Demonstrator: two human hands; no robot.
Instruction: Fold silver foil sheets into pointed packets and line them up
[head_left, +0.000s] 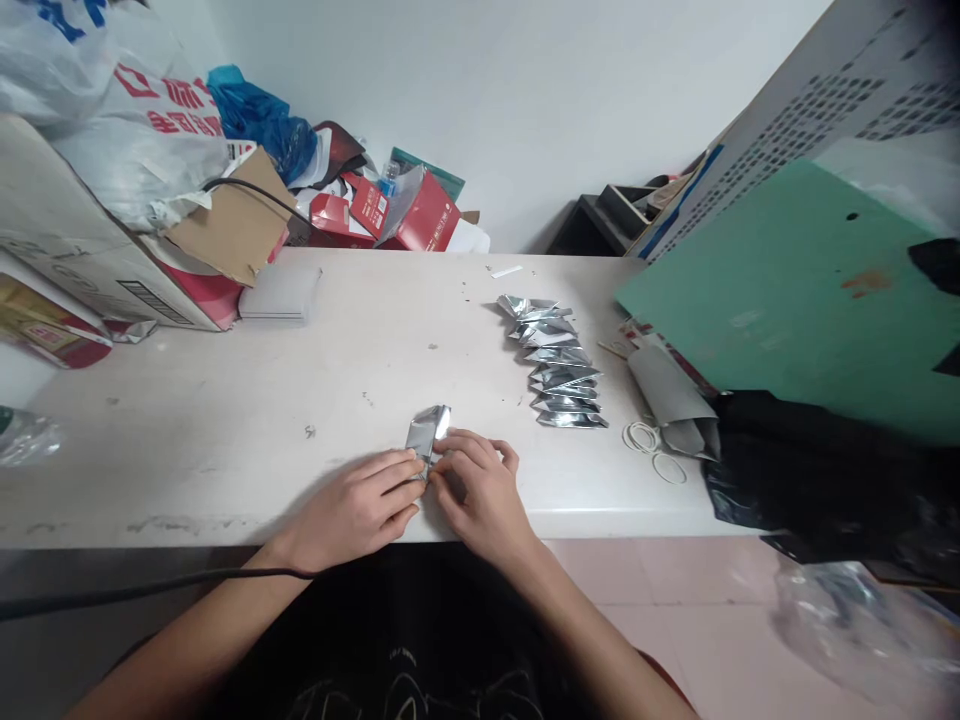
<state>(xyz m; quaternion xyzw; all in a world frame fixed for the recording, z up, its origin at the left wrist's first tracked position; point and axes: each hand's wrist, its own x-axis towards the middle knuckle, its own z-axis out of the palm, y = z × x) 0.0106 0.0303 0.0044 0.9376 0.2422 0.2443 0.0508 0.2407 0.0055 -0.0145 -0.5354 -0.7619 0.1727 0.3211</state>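
Both hands are pressed together at the near edge of the white surface point(225, 400): a small silver foil packet point(426, 435) is pinched between the fingertips of the left hand point(360, 508) and the right hand point(480, 492), each grip narrow on it. At two o'clock from the packet, a row of folded foil packets point(559, 370) is laid out, with rubber bands point(654, 450) just beyond.

Bare forearms, no sleeves visible; thin black band on left wrist; black garment with pale print.
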